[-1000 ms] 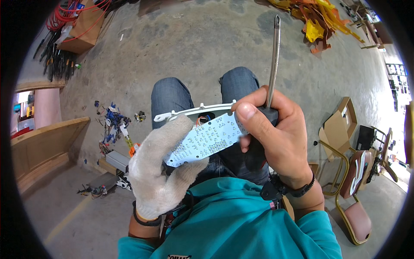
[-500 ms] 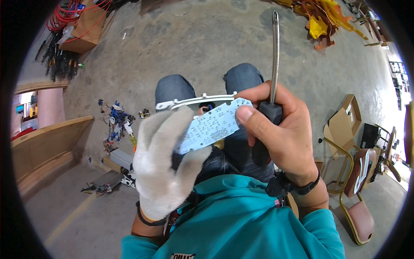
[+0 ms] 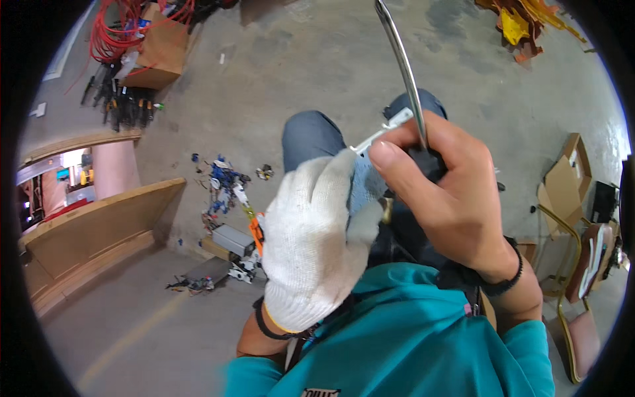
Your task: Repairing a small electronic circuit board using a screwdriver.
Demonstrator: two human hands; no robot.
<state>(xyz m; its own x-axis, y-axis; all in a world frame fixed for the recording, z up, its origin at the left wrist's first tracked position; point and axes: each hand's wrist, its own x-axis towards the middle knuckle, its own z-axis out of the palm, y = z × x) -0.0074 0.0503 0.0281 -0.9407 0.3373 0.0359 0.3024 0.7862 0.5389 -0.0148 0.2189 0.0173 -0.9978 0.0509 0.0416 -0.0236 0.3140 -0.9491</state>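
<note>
My left hand (image 3: 311,241), in a white knitted glove, is closed round the left part of a light-blue circuit board (image 3: 364,175), hiding much of it. My right hand (image 3: 450,198) is bare and wrapped round the black handle of a long metal-shafted screwdriver (image 3: 402,53), its thumb lying by the board's upper edge. Part of a white plastic frame (image 3: 397,118) shows behind the board, between my jeans-covered knees (image 3: 307,129); what else lies behind my hands is hidden.
Scattered electronic parts (image 3: 228,182) and a metal case (image 3: 233,239) lie on the floor left, beside a wooden panel (image 3: 92,241). A carton with red cables (image 3: 155,53) stands upper left, yellow plastic pieces (image 3: 514,26) upper right. An open box (image 3: 565,178) and chair (image 3: 582,337) are right.
The board and white frame have turned to a steeper angle and are now mostly covered by my hands. The screwdriver's tip leans further left. The whole view has shifted.
</note>
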